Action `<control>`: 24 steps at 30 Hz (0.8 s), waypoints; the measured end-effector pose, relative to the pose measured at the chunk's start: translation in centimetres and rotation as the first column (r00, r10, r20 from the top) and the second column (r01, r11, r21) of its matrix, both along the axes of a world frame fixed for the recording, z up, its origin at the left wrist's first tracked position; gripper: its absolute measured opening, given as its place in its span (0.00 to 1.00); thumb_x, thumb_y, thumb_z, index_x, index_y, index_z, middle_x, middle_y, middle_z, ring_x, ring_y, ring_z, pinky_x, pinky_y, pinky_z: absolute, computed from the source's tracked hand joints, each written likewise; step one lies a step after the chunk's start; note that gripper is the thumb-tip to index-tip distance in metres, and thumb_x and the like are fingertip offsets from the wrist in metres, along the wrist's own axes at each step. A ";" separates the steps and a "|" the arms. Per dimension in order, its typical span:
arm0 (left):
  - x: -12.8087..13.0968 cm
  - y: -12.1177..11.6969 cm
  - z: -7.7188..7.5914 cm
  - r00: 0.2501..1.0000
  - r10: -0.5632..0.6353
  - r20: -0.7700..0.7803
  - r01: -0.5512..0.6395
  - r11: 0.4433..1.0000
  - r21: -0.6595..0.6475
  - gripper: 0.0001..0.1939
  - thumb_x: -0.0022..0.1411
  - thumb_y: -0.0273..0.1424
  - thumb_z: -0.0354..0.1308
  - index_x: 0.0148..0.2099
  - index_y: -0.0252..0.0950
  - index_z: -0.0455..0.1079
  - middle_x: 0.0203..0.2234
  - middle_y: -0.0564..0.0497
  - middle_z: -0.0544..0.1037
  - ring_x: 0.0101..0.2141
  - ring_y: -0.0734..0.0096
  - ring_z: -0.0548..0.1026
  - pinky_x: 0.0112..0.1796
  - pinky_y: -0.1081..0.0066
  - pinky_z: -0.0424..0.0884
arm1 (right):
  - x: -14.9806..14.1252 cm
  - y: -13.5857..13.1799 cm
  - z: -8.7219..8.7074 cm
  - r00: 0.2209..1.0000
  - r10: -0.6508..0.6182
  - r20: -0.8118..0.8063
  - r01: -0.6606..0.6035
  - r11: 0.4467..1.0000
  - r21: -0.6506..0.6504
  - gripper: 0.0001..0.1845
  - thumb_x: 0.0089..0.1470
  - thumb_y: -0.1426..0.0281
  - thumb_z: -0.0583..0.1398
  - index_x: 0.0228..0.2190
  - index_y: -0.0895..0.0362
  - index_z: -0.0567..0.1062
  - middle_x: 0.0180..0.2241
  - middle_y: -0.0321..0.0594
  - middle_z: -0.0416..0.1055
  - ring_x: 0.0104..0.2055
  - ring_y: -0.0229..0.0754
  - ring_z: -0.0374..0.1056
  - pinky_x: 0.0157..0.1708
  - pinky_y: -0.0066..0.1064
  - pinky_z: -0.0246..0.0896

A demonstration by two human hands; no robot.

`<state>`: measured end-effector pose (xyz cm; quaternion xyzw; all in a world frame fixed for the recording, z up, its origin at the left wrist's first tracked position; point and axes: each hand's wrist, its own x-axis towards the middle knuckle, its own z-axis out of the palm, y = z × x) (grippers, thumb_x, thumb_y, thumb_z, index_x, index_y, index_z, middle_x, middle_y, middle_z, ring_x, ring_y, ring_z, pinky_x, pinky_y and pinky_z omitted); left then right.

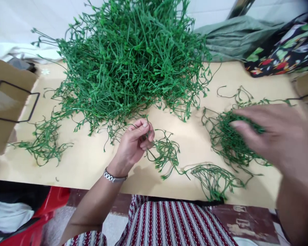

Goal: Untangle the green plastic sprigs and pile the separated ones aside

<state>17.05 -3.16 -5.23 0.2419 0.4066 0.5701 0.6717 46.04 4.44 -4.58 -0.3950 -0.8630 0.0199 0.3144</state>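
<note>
A large heap of thin green stems with small bud-like tips (133, 65), which look like artificial plant stems, rises from the table (92, 164). My left hand (137, 140), closed with thumb and fingertips pinched, holds a thin green stem in front of the heap. Just right of it lies a small loose cluster of stems (166, 150). Over a tangled pile of stems (226, 136) on the right hovers my right hand (277, 133), slightly blurred, thumb and fingers apart. Part of that pile is hidden beneath it.
Smaller bunches of stems lie at the left (45, 143) and near the front edge (215, 177). A cardboard box (7, 102) stands at the left end. Grey-green cloth (238, 37) and floral fabric (284, 51) rest at the back right. A red chair (56, 198) is below left.
</note>
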 end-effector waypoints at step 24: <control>1.3 0.0 -0.5 0.991 -0.076 -0.113 0.083 0.995 0.053 0.14 0.43 0.33 0.67 0.31 0.31 0.70 0.22 0.53 0.72 0.23 0.79 0.69 0.27 0.77 0.65 | -11.5 -2.8 -2.0 0.852 0.115 -0.511 -0.494 0.503 -0.709 0.20 0.50 0.56 0.58 0.20 0.59 0.64 0.22 0.31 0.54 0.25 0.31 0.50 0.24 0.24 0.47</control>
